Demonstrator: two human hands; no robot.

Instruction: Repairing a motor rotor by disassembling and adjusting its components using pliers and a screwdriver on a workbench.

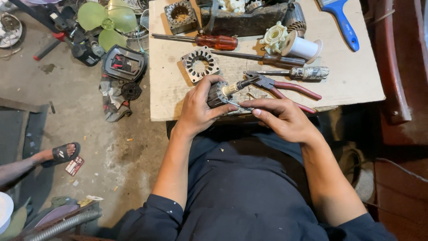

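Observation:
My left hand (pixel 198 108) grips a small dark motor rotor (pixel 221 92) with a pale centre and a shaft that points right, at the near edge of a wooden board (pixel 352 76). My right hand (pixel 281 117) pinches a thin metal pin or wire (pixel 237 105) against the rotor's near side. Red-handled pliers (pixel 285 88) lie just beyond my right hand. A ring-shaped toothed stator core (pixel 200 64) lies just beyond my left hand.
On the board lie an orange-handled screwdriver (pixel 209 41), two other screwdrivers (pixel 296 72), a white thread spool (pixel 304 47), a white plastic gear piece (pixel 274 38), a blue brush (pixel 341 20) and motor parts. Green fan blades (pixel 107 20) and scrap cover the floor left. Another person's sandalled foot (pixel 58 154) is near.

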